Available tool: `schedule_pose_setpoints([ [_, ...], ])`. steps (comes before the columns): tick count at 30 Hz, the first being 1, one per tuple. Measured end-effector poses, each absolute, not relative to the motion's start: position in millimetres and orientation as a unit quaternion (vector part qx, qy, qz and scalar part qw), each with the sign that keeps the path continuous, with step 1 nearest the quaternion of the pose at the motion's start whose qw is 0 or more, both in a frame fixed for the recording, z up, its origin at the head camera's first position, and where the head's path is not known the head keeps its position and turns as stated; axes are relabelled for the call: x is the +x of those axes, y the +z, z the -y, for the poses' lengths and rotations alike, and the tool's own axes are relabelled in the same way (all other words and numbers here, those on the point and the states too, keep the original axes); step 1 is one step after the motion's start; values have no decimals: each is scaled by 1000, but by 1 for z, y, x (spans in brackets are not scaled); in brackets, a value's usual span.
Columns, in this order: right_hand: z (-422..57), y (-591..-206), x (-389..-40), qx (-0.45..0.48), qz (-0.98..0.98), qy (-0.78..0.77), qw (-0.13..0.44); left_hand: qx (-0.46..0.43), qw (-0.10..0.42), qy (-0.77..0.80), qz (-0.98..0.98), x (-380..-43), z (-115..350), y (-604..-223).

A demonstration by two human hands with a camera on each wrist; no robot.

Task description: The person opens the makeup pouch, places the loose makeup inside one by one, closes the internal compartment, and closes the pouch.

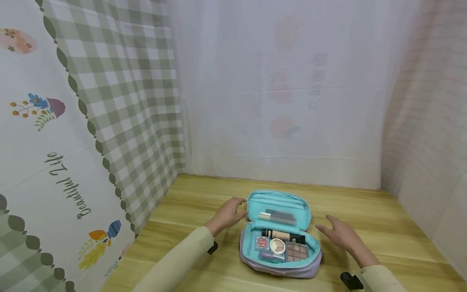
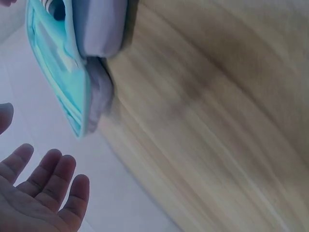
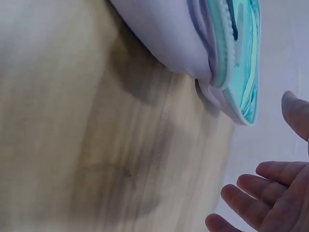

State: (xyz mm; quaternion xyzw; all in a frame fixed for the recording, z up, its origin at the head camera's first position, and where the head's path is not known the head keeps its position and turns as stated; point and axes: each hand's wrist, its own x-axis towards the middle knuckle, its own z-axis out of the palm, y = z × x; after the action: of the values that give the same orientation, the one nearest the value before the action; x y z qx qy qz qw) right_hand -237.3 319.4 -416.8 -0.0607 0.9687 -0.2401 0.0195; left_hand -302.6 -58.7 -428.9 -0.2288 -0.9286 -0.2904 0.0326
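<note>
A lavender makeup bag (image 1: 317,265) with a turquoise lining lies unzipped on the table, its lid (image 1: 303,219) folded back. Inside are a black-and-beige tube (image 1: 282,236), a red compact (image 1: 262,243), a round three-colour palette (image 1: 277,245), a purple-capped tube (image 1: 271,256) and a square eyeshadow palette (image 1: 296,251). Slim brushes (image 1: 277,217) sit in the lid's mesh pocket. My left hand (image 1: 229,215) is held beside the lid's left edge, fingers loosely spread and holding nothing. To the right of the bag, my right hand (image 1: 339,233) hovers with relaxed fingers, also holding nothing.
The bag stands on a wood-grain table (image 1: 204,190). A white curtain (image 1: 233,134) hangs behind the far edge, a green checked cloth (image 1: 120,77) closes off the left side, and a pale cloth (image 1: 430,154) hangs at the right.
</note>
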Motion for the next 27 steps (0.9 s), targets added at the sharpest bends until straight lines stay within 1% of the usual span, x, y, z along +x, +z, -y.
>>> schedule_pose_setpoints([
  [5, -326, -414, -254, -68, -962, -263, 35, -188, 0, -308, 933, -316, 51, -428],
  [10, -325, -413, -274, -56, -946, -311, 71, -132, -52, -379, 915, -327, 43, -430],
  [13, -321, -415, -285, -47, -932, -346, 92, -100, -72, -416, 901, -333, 39, -432],
  [19, -313, -423, -300, -37, -900, -420, 107, -78, -92, -462, 878, -342, 28, -434],
  [24, -307, -431, -305, -28, -884, -452, 116, -65, -100, -461, 879, -345, 22, -437],
  [27, -304, -432, -307, -30, -879, -463, 112, -65, -106, -455, 882, -347, 20, -439],
])
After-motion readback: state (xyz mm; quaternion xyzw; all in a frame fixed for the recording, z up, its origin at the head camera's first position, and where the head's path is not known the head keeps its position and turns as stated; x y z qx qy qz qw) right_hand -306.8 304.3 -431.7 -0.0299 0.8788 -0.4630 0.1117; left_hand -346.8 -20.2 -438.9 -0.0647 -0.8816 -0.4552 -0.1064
